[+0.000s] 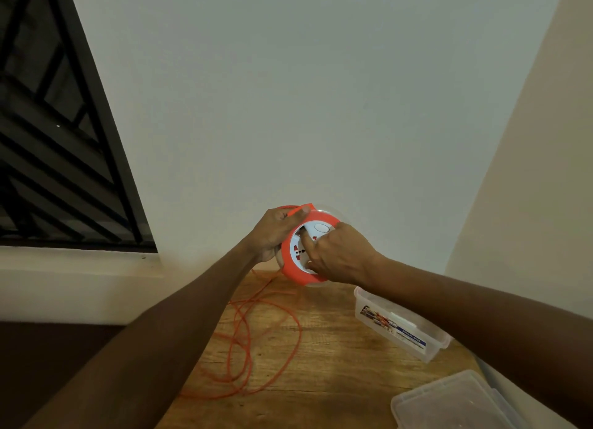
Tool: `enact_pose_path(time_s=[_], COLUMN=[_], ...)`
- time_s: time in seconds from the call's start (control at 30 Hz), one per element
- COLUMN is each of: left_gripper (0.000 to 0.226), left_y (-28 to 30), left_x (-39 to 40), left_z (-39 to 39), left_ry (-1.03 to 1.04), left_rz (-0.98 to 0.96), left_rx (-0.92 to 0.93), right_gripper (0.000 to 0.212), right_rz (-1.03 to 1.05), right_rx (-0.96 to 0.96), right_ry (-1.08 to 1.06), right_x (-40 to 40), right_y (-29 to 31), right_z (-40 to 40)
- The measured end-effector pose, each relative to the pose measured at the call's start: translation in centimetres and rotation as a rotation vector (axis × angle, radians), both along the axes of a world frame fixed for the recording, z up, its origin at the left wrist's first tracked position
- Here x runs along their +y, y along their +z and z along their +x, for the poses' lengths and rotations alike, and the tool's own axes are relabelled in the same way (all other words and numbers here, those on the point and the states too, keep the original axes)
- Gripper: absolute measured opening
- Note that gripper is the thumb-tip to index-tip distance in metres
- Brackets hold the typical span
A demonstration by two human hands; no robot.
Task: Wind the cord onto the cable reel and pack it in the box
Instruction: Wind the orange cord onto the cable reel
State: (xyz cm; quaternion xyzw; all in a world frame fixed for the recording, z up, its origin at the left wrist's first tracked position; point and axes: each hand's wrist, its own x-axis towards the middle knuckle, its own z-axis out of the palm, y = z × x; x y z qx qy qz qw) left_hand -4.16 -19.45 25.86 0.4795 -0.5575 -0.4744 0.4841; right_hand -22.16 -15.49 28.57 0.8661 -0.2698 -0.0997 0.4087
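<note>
A: Starting at the left. What is showing there?

B: A dark window with black diagonal bars [54,133] is sitting above a pale sill. Nothing on it that I can make out.

A: And the left hand?

B: The left hand [275,233] is curling round the rim of the round orange plastic cable reel with the white socket face [303,252], thumb lying along the top edge. The reel is being held up in the air above the far edge of the wooden table [321,364], tilted, its face turned toward the camera.

A: The cord?

B: The thin orange cord [256,348] is hanging down from the reel's underside and lying in loose loops over the left half of the table. Most of it is looking unwound; how much is sitting on the reel, I cannot tell.

A: Right hand?

B: The right hand [340,255] is lying over the white face, fingers bent and pressing onto it. Whether they are pinching a knob or only pushing, I cannot tell.

A: Further right?

B: A clear rectangular plastic box with a blue printed label [401,326] is standing open on the table, just under the right forearm. Its clear flat lid [449,403] is lying apart from it, nearer the camera, at the table's right edge.
</note>
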Motion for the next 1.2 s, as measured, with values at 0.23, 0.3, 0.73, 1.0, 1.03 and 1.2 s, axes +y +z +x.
enact_pose_path(time_s=[0.23,0.3,0.73,1.0,1.03,1.2], left_gripper=[0.037,0.037,0.026,0.033,0.031,0.025], left_y=[-0.1,0.1,0.5,-0.3,-0.4,-0.5], left_x=[0.1,0.1,0.3,0.3,0.3,0.5], left_z=[0.3,0.6,0.7,1.9,2.0,1.2], left_ry=[0.008,0.005,0.034,-0.005,-0.011,-0.032], left_rz=[0.020,0.021,-0.001,0.027,0.030,0.021], left_rx=[0.071,0.087,0.059,0.021,0.020,0.022], right_gripper=[0.072,0.063,0.029,0.045,0.047,0.058], right_rz=[-0.010,0.024,-0.059,0.041,0.044,0.062], right_rx=[-0.150,-0.148,0.012,0.078,0.079,0.115], right_ry=[0.061,0.104,0.125,0.199,0.200,0.157], right_x=[-1.2,-1.4,0.3,-1.3,-1.3,-1.0], right_y=[-0.4,-0.1,0.4,-0.5,-0.3,0.3], right_z=[-0.7,-0.8,0.0,-1.4,-1.4,-0.9])
